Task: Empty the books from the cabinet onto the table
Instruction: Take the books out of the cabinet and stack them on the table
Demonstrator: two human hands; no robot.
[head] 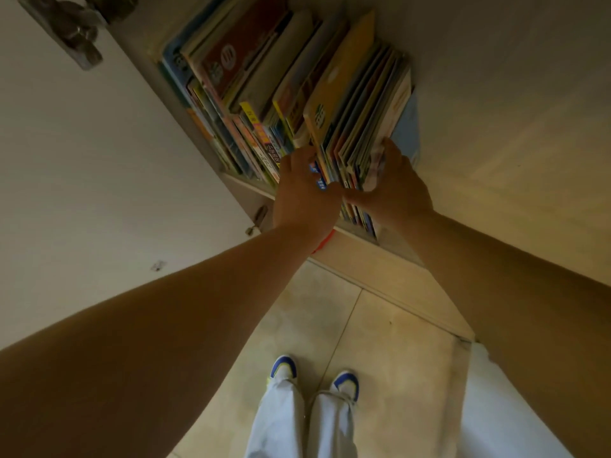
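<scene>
While both arms reach into an open cabinet (238, 190), a person's left hand (302, 193) and right hand (393, 190) clamp a batch of thin books (360, 127) from either side, fingers curled over the spines. The batch stands at the right end of a packed row of books (251, 94) on the shelf. How deep the fingers reach is unclear in the dim light. Blue-toed shoes (314, 375) stand on the tiled floor (396, 342) below.

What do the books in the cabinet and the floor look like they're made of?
Books: thin paperbacks, glossy printed card covers, by their slim spines and fanned edges. Floor: pale tile, probably ceramic with a matte finish, by the straight grout lines.
</scene>
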